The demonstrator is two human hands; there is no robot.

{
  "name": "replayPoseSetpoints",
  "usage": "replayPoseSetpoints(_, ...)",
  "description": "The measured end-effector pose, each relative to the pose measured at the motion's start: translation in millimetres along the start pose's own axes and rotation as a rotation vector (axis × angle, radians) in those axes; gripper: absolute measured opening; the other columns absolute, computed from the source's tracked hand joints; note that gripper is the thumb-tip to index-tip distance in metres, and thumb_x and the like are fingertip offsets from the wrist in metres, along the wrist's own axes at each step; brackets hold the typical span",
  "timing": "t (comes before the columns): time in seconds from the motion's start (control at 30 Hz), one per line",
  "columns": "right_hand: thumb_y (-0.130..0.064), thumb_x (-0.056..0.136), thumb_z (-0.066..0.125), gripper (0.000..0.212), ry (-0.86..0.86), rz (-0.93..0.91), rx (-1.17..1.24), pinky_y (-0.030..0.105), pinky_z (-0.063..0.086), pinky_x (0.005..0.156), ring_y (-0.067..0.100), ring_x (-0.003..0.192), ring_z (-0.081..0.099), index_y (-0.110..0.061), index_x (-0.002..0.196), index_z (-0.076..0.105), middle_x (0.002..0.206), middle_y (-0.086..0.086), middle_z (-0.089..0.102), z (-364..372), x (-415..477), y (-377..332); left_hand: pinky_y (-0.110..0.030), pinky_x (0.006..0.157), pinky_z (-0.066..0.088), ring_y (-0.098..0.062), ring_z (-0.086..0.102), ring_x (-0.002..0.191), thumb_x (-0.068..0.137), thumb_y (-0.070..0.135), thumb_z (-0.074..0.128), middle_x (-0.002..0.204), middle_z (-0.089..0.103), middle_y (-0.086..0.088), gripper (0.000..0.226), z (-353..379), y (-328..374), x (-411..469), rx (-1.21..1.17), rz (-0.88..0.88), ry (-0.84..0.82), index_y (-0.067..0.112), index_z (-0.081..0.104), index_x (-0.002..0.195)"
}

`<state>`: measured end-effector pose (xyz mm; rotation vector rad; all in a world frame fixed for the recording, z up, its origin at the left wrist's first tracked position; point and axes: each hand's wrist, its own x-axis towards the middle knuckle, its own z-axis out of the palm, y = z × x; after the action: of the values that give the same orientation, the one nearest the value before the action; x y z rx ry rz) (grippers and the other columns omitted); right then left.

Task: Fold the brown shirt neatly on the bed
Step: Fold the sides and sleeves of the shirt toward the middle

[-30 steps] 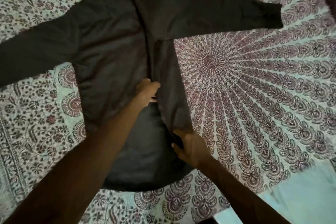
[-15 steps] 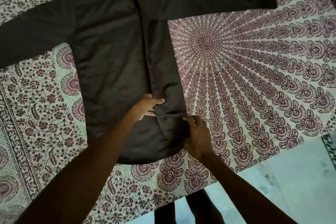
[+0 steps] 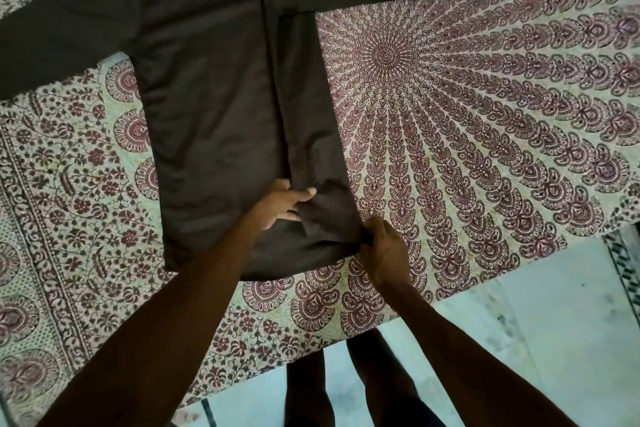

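Note:
The brown shirt (image 3: 207, 90) lies flat on the bed, hem toward me, both long sleeves stretched out to the left and right. Its right side is folded inward as a narrow strip (image 3: 304, 107) running down the body. My left hand (image 3: 280, 206) rests on the shirt near the hem, fingers spread against the inner edge of that strip. My right hand (image 3: 382, 250) pinches the strip's bunched lower corner at the hem, at the shirt's right edge. The collar is out of view at the top.
A patterned bedsheet (image 3: 467, 114) with a maroon mandala covers the bed. The bed's near edge (image 3: 311, 343) runs across the bottom, with pale floor (image 3: 536, 322) beyond it and my legs (image 3: 346, 388) standing against it.
Both hands have slid down the folded strip toward the hem. My right hand now grips the bunched lower corner. The view has tilted down, showing the bed edge and floor.

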<state>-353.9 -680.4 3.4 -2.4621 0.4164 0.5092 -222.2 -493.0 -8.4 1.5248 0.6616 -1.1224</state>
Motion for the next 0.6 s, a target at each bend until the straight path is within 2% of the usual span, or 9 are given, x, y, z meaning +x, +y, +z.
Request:
replayPoseSetpoints(0.07,-0.002,0.079,0.055,0.020,-0.028,0.023,-0.030,0.033,0.044,0.056,0.030,0.068,0.061,-0.011,0.096,0.050,0.090,0.007,0.061,4,-13,5,-0.050,0.096,0.045,-0.028,0.057,0.100,0.093,0.010,0.059,0.114,0.057,-0.010,0.035,8,-6,-7,-0.001,-0.041,0.005,0.003,0.050,0.127)
replayPoseSetpoints(0.17,-0.007,0.088,0.047,0.012,-0.112,0.060,-0.132,0.037,0.050,0.060,0.033,0.074,0.066,-0.011,0.099,0.049,0.091,0.009,0.065,13,-22,11,-0.054,0.089,0.047,-0.034,0.058,0.105,0.093,0.007,0.059,0.116,0.055,-0.015,0.030,16,-17,-12,0.044,-0.061,0.055,0.002,0.048,0.121)
replayPoseSetpoints(0.27,-0.011,0.093,0.042,0.017,-0.184,0.094,-0.228,0.030,0.045,0.062,0.029,0.080,0.067,-0.011,0.106,0.052,0.096,0.009,0.067,13,-21,13,-0.053,0.081,0.052,-0.041,0.058,0.112,0.090,0.010,0.064,0.122,0.057,-0.019,0.040,17,-24,-11,0.128,-0.079,0.099,-0.004,0.047,0.123)
replayPoseSetpoints(0.33,-0.008,0.092,0.043,0.020,-0.184,0.092,-0.237,0.028,0.042,0.062,0.028,0.082,0.066,-0.010,0.108,0.053,0.098,0.009,0.065,8,-19,9,-0.050,0.078,0.055,-0.042,0.061,0.107,0.089,0.013,0.067,0.112,0.057,-0.017,0.035,17,-24,-12,0.219,-0.089,0.102,-0.002,0.050,0.115)
replayPoseSetpoints(0.4,-0.002,0.086,0.049,0.023,-0.161,0.087,-0.197,0.031,0.048,0.067,0.027,0.084,0.063,-0.010,0.106,0.054,0.100,0.008,0.060,2,-15,3,-0.047,0.074,0.056,-0.042,0.064,0.099,0.088,0.014,0.068,0.104,0.059,-0.018,0.028,16,-21,-12,0.310,-0.117,0.074,0.001,0.050,0.105)
replayPoseSetpoints(0.5,0.000,0.079,0.060,0.032,-0.159,0.037,-0.152,0.034,0.050,0.074,0.027,0.091,0.058,-0.010,0.108,0.055,0.106,0.008,0.056,-4,-5,-8,-0.046,0.076,0.055,-0.040,0.067,0.097,0.088,0.015,0.068,0.100,0.061,-0.021,0.028,14,-17,-15,0.370,-0.182,-0.009,0.002,0.049,0.105)
replayPoseSetpoints(0.6,-0.009,0.088,0.054,0.030,-0.185,-0.039,-0.231,0.036,0.051,0.078,0.028,0.099,0.058,-0.012,0.117,0.056,0.112,0.010,0.055,-4,5,-15,-0.042,0.069,0.057,-0.036,0.066,0.091,0.089,0.020,0.068,0.100,0.061,-0.022,0.029,8,-18,-14,0.381,-0.218,-0.060,0.001,0.050,0.102)
